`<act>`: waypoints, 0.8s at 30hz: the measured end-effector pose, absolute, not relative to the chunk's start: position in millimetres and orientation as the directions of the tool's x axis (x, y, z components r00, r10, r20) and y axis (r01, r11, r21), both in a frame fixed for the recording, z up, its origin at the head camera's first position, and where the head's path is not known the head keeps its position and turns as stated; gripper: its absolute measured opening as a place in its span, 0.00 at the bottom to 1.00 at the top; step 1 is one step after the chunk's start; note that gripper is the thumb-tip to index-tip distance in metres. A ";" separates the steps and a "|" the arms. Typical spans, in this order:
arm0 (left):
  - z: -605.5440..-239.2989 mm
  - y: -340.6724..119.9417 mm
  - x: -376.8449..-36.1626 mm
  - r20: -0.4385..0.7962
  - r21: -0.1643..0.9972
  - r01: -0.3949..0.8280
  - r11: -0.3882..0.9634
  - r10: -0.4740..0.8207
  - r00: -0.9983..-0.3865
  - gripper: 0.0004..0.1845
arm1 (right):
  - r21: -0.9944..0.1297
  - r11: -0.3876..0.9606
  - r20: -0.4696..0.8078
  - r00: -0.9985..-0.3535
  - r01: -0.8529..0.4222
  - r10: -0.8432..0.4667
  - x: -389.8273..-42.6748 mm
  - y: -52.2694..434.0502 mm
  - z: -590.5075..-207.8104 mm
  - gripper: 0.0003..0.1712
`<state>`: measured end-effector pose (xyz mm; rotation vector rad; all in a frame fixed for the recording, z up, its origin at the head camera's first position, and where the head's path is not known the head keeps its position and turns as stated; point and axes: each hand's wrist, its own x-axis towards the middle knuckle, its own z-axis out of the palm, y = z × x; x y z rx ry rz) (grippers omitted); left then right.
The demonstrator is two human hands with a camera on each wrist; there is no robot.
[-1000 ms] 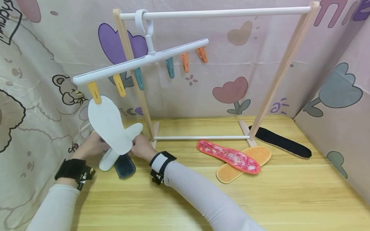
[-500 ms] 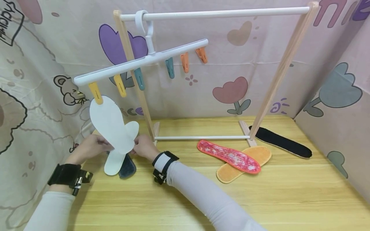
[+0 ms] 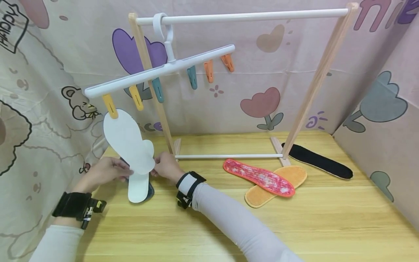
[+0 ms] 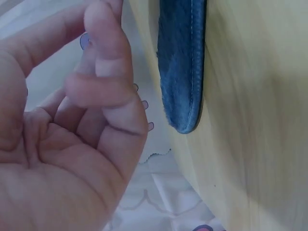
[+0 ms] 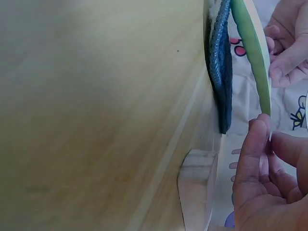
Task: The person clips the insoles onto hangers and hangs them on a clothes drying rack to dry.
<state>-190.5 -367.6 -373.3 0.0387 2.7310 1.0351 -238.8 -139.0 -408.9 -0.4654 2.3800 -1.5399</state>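
A white insole [image 3: 121,134] hangs at the left from a yellow clip [image 3: 110,106]. Partly hidden behind it is a second white insole [image 3: 138,189], green on its other face in the right wrist view. My right hand [image 3: 167,166] pinches this second insole [image 5: 255,57] at its edge between thumb and fingers. On the opposite edge, my left hand [image 3: 106,171] pinches it too, its fingertips partly hidden in the head view. Beneath lies a dark blue fuzzy insole [image 4: 180,72] on the table, mostly covered in the head view.
A white hanger [image 3: 170,67] with several coloured clips hangs tilted on a rack with a white top bar [image 3: 245,16]. To the right, a red patterned insole [image 3: 258,176] lies across an orange one [image 3: 296,174]. A black insole [image 3: 322,162] lies beyond the rack's foot.
The second white insole has turned from a slant to nearly upright, over the dark blue one. My left hand has come out from behind the hanging insole; my right hand has shifted slightly right.
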 end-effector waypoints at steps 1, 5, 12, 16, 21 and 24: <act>-374.4 -366.8 -189.7 -0.194 0.657 -0.052 0.752 0.102 -0.976 0.16 | -0.916 0.382 -0.048 -0.910 -0.125 -0.412 -238.9 -137.9 -409.1 0.08; -378.4 -363.1 -186.8 -0.184 0.669 -0.050 0.741 0.100 -0.978 0.16 | -0.920 0.374 -0.051 -0.906 -0.121 -0.420 -239.1 -133.7 -410.4 0.08; -382.6 -356.6 -181.4 -0.194 0.684 -0.040 0.728 0.129 -0.972 0.16 | -0.935 0.337 -0.054 -0.892 -0.112 -0.448 -238.6 -127.5 -411.4 0.09; -384.0 -353.1 -178.1 -0.195 0.684 -0.030 0.729 0.143 -0.970 0.16 | -0.923 0.358 -0.042 -0.885 -0.144 -0.464 -237.3 -123.6 -410.4 0.12; -385.9 -349.8 -174.2 -0.206 0.702 -0.045 0.710 0.142 -0.968 0.17 | -0.909 0.382 -0.037 -0.880 -0.167 -0.473 -235.1 -119.2 -409.1 0.13; -387.8 -348.8 -172.4 -0.210 0.700 -0.050 0.712 0.138 -0.968 0.18 | -0.904 0.389 -0.039 -0.875 -0.175 -0.483 -233.2 -116.1 -408.6 0.13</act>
